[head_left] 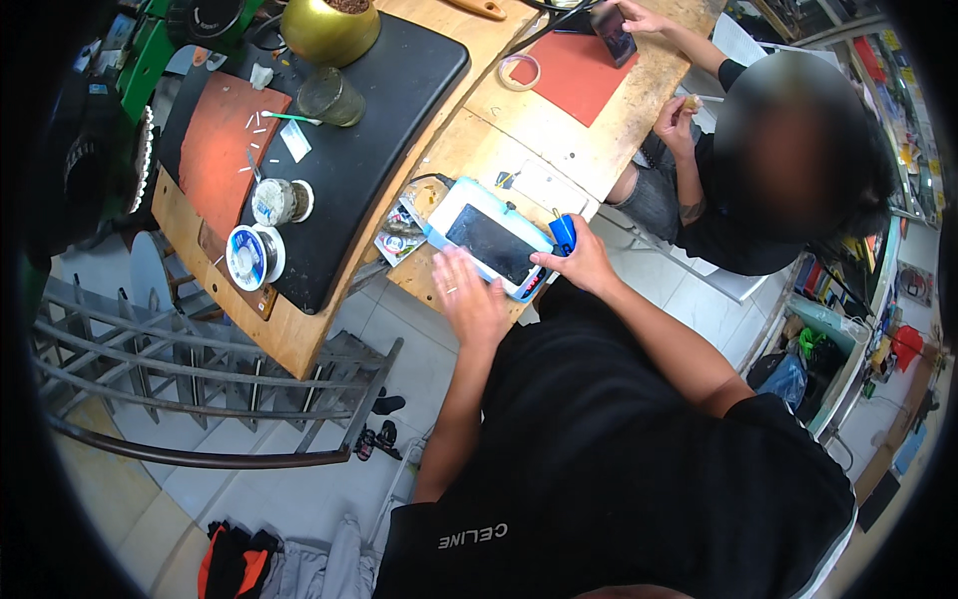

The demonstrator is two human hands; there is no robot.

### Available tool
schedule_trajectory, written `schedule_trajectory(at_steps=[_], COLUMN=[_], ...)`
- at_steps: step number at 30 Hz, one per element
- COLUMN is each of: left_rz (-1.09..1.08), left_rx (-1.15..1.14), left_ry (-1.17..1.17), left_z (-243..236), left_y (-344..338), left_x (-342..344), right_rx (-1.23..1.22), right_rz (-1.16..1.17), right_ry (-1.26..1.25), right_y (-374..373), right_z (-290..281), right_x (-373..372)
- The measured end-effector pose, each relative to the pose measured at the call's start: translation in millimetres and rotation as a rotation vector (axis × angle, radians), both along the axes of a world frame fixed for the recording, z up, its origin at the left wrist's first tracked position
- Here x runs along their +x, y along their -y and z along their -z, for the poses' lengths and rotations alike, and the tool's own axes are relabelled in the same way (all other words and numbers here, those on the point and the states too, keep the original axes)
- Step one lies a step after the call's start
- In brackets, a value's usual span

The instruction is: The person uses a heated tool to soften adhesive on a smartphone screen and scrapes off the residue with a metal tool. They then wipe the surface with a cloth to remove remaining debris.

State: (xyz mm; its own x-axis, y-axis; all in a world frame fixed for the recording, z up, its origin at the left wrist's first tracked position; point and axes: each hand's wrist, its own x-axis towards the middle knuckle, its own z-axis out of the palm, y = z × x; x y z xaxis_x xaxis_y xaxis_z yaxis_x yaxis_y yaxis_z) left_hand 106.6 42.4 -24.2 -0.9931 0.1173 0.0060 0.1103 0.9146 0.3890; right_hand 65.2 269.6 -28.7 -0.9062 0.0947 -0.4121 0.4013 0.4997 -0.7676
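Note:
A light-blue and white box-shaped device [489,242] with a dark screen rests on the wooden bench in front of me, a black cable at its far left corner. My right hand [584,265] grips its right end, thumb on top by the screen. A small blue object [563,234] with a yellowish tip stands against my right fingers; whether I hold it or it is fixed to the device, I cannot tell. My left hand [469,304], slightly blurred, lies along the device's near left edge, fingers stretched out, nothing visible in them.
Left, a black mat [384,120] carries an orange sheet [225,150], a glass jar [331,97], a golden bowl [329,30] and a wire spool [253,256]. A person [778,170] sits at right, holding a phone [613,34] near a tape roll [519,72]. A metal railing [200,399] stands lower left.

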Motion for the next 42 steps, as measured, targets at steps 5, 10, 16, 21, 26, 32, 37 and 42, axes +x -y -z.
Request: schedule_trajectory(at_steps=[5, 10, 16, 21, 26, 32, 37, 42], left_rz=[0.137, -0.203, -0.342, -0.658, -0.765, -0.772, -0.863, -0.827], left_rx=[0.084, -0.150, 0.196, 0.526, 0.644, 0.507, 0.493, 0.529], left_ry=[0.068, 0.077, -0.028, 0.011, 0.109, 0.119, 0.281, 0.154], left_z=[2.9, 8.6, 15.4, 27.7, 39.4, 34.5, 28.1, 32.9], left_y=[-34.6, 14.2, 7.3, -9.7, 1.6, 4.2, -6.5, 37.5], left_x=[-15.2, 5.3, 6.3, -31.9, -34.8, -54.1, -87.0, -50.0], right_rx=[0.014, 0.064, 0.004, 0.014, 0.061, 0.044, 0.018, -0.003], right_rz=[-0.016, -0.038, -0.004, -0.033, -0.022, -0.001, 0.004, 0.018], right_ry=[-0.011, 0.005, 0.025, 0.017, 0.040, 0.022, 0.068, 0.015], right_y=[0.0, -0.8, -0.3, -0.1, 0.6, 1.0, 1.0, 2.9], right_z=[-2.3, -5.1, -4.4, -5.6, -7.8, -7.2, -6.3, -5.6], right_x=[-2.0, -3.2, -1.6, -2.3, -2.5, -0.3, 0.0, 2.0])
